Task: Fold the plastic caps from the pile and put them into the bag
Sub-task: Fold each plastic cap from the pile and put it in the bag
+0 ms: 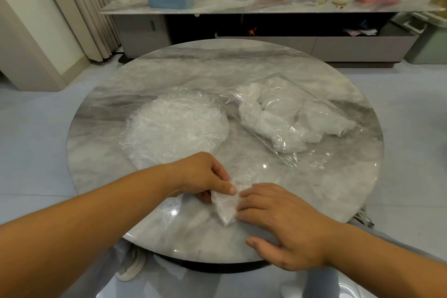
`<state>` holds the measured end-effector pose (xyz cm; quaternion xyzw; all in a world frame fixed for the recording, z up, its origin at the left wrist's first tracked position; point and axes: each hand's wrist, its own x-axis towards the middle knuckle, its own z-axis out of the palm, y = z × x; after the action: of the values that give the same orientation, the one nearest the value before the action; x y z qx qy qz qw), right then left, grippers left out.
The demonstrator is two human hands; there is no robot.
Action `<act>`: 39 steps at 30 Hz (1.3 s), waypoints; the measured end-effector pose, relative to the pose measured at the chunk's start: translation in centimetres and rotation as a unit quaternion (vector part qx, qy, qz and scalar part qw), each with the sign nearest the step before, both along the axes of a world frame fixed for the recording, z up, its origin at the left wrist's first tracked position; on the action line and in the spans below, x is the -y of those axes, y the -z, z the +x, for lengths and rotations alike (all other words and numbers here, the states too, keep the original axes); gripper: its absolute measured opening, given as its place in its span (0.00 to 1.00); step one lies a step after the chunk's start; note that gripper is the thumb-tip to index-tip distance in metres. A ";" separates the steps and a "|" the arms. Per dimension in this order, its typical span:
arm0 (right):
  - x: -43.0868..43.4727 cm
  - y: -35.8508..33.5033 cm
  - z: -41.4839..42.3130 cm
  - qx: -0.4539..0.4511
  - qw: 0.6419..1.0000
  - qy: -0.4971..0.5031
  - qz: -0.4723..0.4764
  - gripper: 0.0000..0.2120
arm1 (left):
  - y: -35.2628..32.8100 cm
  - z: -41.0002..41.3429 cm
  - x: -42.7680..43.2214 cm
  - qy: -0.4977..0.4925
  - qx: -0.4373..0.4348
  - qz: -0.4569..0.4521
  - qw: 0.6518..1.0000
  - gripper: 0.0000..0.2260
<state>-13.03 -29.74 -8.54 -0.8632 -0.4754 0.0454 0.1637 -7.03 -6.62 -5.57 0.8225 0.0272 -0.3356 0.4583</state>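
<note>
Left hand point(205, 176) pinches the upper end of a crumpled, translucent white plastic cap point(226, 208) between thumb and fingertips; right hand point(285, 222) lies open and flat, its fingertips pressing the cap's right edge to the round grey marble-patterned table point(314, 201) — cap looks narrowed to a wedge, mid-fold, not yet bagged. Beyond the left fingers, a broad heap of loose clear plastic caps point(174, 126) sits unfolded, so much work seems left. Beyond the right fingers, well apart, a flat clear plastic bag point(295, 118) already holds several folded white bundles.
</note>
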 end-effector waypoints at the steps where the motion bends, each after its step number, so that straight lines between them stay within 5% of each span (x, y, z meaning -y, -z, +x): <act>1: 0.0 -0.2 0.1 0.002 1.000 0.018 0.019 0.18 | 0.0 0.0 -0.1 -0.003 -0.004 -0.011 1.000 0.12; 5: 0.1 -0.7 0.5 -0.026 0.982 0.154 0.109 0.20 | 0.4 -0.3 -0.7 -0.036 -0.016 -0.081 0.996 0.10; 9: -0.9 -2.3 1.5 -0.236 0.898 0.306 0.211 0.14 | 0.5 -1.0 -1.2 -0.094 -0.013 -0.161 0.982 0.04; 12: -1.5 -3.1 2.6 -0.334 0.820 0.328 0.330 0.08 | 0.3 -1.4 -1.3 -0.112 -0.015 -0.205 0.972 0.05; 15: -2.0 -3.3 3.2 -0.412 0.761 0.327 0.380 0.13 | -0.2 -1.9 -1.2 -0.119 -0.029 -0.219 0.968 0.03; 19: -2.6 -3.2 3.2 -0.414 0.731 0.339 0.424 0.17 | -0.8 -2.4 -1.0 -0.128 -0.070 -0.221 0.964 0.11; 24: -2.6 -3.2 2.4 -0.335 0.792 0.290 0.419 0.12 | -0.8 -2.5 -0.8 -0.127 -0.127 -0.215 0.960 0.13; 29: -1.9 -2.3 1.5 -0.125 0.923 0.191 0.311 0.16 | -1.0 -2.1 -1.3 -0.179 -0.247 -0.294 0.906 0.17; 33: -1.6 -1.7 0.9 -0.036 0.963 0.129 0.234 0.15 | -1.1 -1.8 -1.6 -0.200 -0.281 -0.354 0.869 0.20; 39: -1.3 -1.3 0.5 -0.014 0.992 0.075 0.097 0.25 | -0.4 -2.0 -0.7 -0.162 -0.193 -0.280 0.926 0.22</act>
<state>-12.51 -28.40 -7.28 -0.8760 -0.4089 -0.0014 0.2559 -9.03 -5.89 -5.14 0.5645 0.1530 -0.4031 0.7039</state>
